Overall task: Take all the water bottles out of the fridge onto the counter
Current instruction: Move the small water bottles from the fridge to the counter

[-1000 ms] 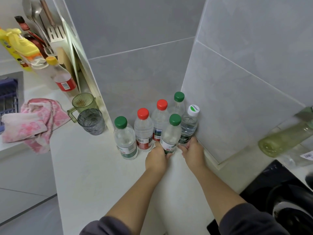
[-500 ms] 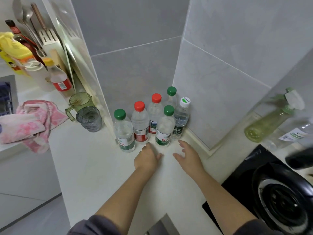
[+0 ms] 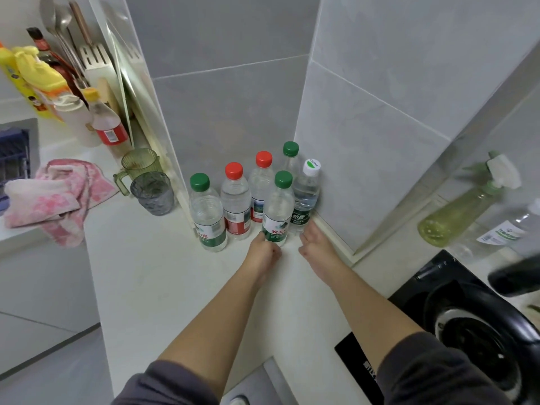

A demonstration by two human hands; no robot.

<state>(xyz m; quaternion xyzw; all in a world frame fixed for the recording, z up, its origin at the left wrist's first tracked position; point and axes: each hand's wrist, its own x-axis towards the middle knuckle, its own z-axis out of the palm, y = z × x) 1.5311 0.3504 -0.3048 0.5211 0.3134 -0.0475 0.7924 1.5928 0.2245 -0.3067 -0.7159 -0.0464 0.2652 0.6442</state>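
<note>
Counter (image 3: 152,282) white, walls (image 3: 228,112) grey tile, six bottles (image 3: 235,200) in corner.

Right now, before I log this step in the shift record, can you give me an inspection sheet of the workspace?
Surface: white counter.
Job's things: six water bottles upright, clustered in the corner; three green caps, two red, one white.
Clutter: two cups, pink towel, spray bottle, utensils.
Fingers: left hand at front green-capped bottle base, grip unclear; right hand, fingers straight, at white-capped bottle base.
Cables: nothing seen.
Surroundings: grey tiled walls; black stove at right.
</note>
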